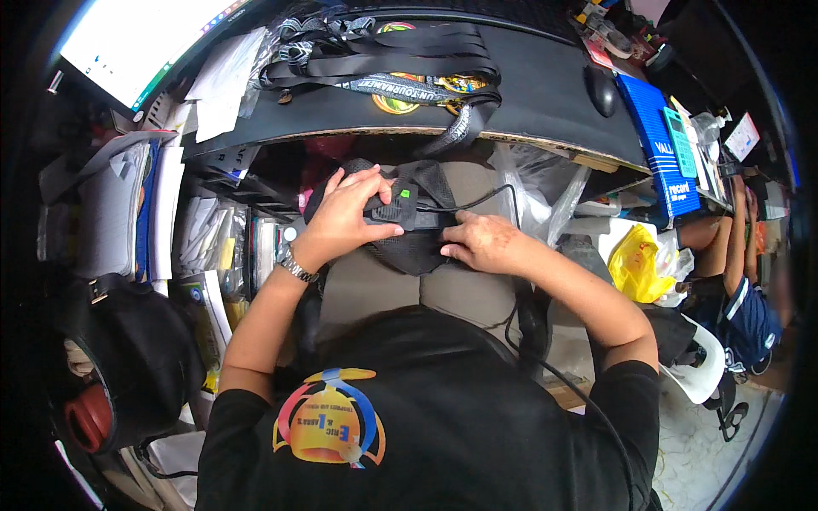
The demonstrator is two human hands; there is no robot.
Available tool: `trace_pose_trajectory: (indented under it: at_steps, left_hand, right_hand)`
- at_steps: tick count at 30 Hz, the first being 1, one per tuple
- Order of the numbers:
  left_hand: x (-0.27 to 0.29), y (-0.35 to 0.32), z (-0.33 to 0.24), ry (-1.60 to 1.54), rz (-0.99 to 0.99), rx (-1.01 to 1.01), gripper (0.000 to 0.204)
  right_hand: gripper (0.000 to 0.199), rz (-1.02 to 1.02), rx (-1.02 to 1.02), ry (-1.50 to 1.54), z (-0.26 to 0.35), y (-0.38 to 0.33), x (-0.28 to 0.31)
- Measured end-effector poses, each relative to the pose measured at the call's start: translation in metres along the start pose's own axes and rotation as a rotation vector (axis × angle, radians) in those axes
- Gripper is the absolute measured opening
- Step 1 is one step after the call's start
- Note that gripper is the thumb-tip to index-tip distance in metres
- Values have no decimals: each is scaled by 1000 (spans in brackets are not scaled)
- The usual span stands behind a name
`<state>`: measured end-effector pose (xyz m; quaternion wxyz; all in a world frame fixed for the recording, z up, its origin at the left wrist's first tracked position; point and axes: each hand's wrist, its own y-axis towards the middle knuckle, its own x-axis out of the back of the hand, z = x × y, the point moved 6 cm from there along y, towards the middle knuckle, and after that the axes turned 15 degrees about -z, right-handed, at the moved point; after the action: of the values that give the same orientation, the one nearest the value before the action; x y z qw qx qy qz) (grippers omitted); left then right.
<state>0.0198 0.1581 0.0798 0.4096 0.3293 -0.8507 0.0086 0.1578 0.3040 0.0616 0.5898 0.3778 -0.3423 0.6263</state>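
On my lap lies a black mesh pouch (407, 255), with a small flat black device (407, 217) on it that shows a bright green patch. A thin black cable (479, 204) runs from the device's right side. My left hand (351, 209) grips the device and mesh from the left, fingers over the top and thumb along the near edge. From the right, my right hand (487, 244) has its fingers curled in at the device's right end, by the pouch. What its fingertips pinch, if anything, is hidden.
Medals (396, 104) with black ribbons (383, 66) lie on the dark desk (537, 94), beside a black mouse (601, 90). Right are a blue record book (652, 140), a teal calculator (677, 132) and a yellow plastic bag (637, 266). Papers (119, 204) crowd the left; another person (745, 315) sits far right.
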Motion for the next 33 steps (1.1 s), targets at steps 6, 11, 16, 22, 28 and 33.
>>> trace_pose_trajectory:
  at_steps: [6, 11, 16, 22, 28, 33]
  left_hand:
    - [0, -3, 3, 19, 7, 9, 50]
    - [2, -1, 6, 38, -19, -19, 51]
    - [2, -3, 9, 23, -43, -43, 50]
    - [2, -5, 14, -9, -90, -50, 49]
    - [4, -9, 23, -63, -157, -33, 47]
    - [3, -6, 34, -349, -250, 48, 46]
  right_hand:
    - [26, -205, -231, -216, -13, -2, -8]
    - [29, -322, -331, -243, -33, 8, -7]
    - [26, -392, -388, -148, -45, 7, -3]
    - [24, -461, -416, -151, -46, 9, -8]
    - [17, -637, -251, -193, -40, 11, 6]
    - [17, -813, -259, -145, -51, -2, 44]
